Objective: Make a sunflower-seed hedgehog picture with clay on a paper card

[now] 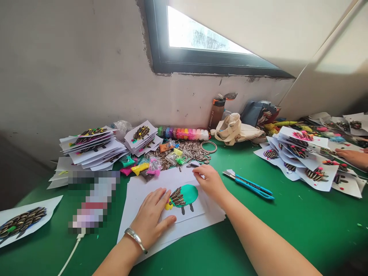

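Observation:
My left hand (152, 218) lies flat, fingers spread, on a white paper sheet (143, 195) beside a hedgehog craft (184, 195) with a teal clay body, yellow nose and sunflower seeds stuck on its front. My right hand (208, 180) reaches past the craft's far right corner toward the pile of striped sunflower seeds (189, 147). Its fingertips are pinched at loose seeds on the paper; whether a seed is held I cannot tell. A silver bracelet (136, 239) is on my left wrist.
Stacks of finished seed crafts (92, 147) sit far left and more crafts (304, 161) at right. Clay packets (139, 166), a row of clay pots (184, 133), a blue utility knife (250, 186), a bottle (216, 113), a cloth bag (234, 130), another person's hand (355, 157).

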{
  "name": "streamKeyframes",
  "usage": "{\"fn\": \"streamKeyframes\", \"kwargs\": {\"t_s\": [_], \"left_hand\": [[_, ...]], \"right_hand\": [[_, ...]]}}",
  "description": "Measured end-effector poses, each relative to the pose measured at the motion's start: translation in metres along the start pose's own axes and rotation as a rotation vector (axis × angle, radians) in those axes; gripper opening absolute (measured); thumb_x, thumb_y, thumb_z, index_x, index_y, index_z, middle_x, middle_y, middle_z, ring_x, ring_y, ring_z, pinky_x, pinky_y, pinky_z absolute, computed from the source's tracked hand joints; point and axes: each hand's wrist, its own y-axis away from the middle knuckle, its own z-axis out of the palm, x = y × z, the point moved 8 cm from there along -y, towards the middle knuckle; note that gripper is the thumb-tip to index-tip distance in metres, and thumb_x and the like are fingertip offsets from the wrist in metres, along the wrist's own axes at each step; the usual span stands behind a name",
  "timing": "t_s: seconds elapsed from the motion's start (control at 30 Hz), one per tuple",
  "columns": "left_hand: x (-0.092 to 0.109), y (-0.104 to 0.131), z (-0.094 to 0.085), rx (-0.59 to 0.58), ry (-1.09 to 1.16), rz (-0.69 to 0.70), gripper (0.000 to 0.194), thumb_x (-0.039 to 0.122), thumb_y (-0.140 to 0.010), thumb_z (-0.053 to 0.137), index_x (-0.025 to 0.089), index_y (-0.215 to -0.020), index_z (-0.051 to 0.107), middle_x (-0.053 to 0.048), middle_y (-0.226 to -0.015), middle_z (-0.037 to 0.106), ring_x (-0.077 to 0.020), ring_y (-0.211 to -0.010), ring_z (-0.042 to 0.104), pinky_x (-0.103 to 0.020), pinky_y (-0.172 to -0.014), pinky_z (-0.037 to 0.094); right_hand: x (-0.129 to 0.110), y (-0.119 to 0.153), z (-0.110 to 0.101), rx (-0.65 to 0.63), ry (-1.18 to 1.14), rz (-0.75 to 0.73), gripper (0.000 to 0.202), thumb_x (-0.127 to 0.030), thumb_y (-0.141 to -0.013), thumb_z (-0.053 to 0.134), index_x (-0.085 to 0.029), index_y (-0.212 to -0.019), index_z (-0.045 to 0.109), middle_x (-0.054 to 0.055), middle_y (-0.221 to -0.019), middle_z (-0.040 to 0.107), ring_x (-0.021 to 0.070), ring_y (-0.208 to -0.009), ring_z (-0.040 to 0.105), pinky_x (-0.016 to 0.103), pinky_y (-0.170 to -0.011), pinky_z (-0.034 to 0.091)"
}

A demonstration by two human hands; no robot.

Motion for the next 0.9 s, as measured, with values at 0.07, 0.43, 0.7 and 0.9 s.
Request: {"fn": "streamKeyframes", "kwargs": {"t_s": [0.07, 0.43, 0.7, 0.9], "left_hand": [[-0.001, 0.001, 0.001, 0.008, -0.002, 0.008, 0.061, 0.047, -0.083, 0.055, 0.020, -0.136, 0.044, -0.013, -0.137, 0.048, -0.0330, -0.125, 0.043, -0.053, -0.103, 0.037], [-0.009, 0.011, 0.013, 0.050, -0.054, 0.029, 0.059, 0.045, -0.084, 0.055, 0.027, -0.138, 0.040, -0.007, -0.144, 0.041, -0.0310, -0.130, 0.038, -0.049, -0.106, 0.035], [-0.004, 0.007, 0.008, -0.021, -0.034, 0.002, 0.057, 0.045, -0.084, 0.054, 0.024, -0.136, 0.042, -0.009, -0.144, 0.040, -0.0316, -0.130, 0.038, -0.050, -0.107, 0.033], [-0.006, 0.009, 0.011, -0.028, -0.034, -0.002, 0.059, 0.045, -0.084, 0.055, 0.025, -0.138, 0.040, -0.008, -0.145, 0.039, -0.0316, -0.131, 0.037, -0.050, -0.107, 0.034]], "right_hand": [[0.019, -0.011, -0.013, 0.009, 0.054, 0.056, 0.020, -0.018, -0.087, 0.050, -0.021, -0.089, 0.069, 0.003, -0.086, 0.067, 0.0156, -0.084, 0.057, 0.025, -0.073, 0.040], [0.066, -0.054, -0.010, -0.178, 0.379, 0.147, 0.022, -0.015, -0.079, 0.049, -0.022, -0.079, 0.071, 0.005, -0.086, 0.069, 0.0193, -0.084, 0.058, 0.025, -0.064, 0.033], [0.063, -0.054, 0.014, -0.272, 0.511, 0.095, 0.022, -0.012, -0.082, 0.045, -0.018, -0.090, 0.065, 0.012, -0.092, 0.066, 0.0242, -0.090, 0.057, 0.030, -0.069, 0.032], [0.072, -0.047, 0.005, -0.219, 0.463, 0.123, 0.019, -0.013, -0.081, 0.044, -0.019, -0.084, 0.062, 0.009, -0.089, 0.066, 0.0215, -0.088, 0.057, 0.027, -0.065, 0.031]]}}
